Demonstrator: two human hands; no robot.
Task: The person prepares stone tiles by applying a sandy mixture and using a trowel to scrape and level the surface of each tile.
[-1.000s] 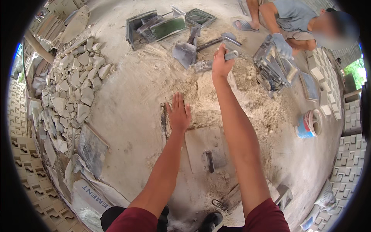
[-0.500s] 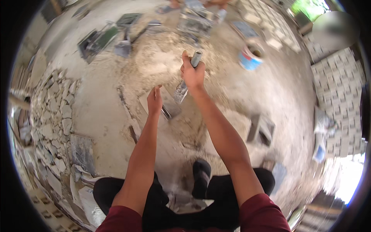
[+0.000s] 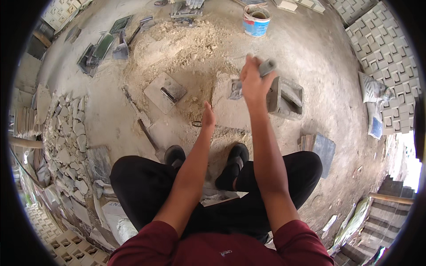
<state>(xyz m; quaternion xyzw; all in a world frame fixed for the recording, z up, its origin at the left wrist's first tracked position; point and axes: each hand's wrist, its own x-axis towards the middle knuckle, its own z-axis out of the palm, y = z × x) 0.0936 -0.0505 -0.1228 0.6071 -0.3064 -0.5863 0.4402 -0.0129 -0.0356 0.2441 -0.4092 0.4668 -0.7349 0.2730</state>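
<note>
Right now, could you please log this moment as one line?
left hand: empty, by pale slab; right hand: gripping grey tool, over slab; nearby: hollow grey block, handled plate

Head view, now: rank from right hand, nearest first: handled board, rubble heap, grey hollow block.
1. Grey hollow block: just right of the right hand.
2. Handled board: left, on the floor.
3. Rubble heap: far left.

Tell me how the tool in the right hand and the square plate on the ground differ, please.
The tool is gripped in the right hand; the square plate lies flat on the ground. The tool looks narrow; the square plate is broad. Both look dusty.
</note>
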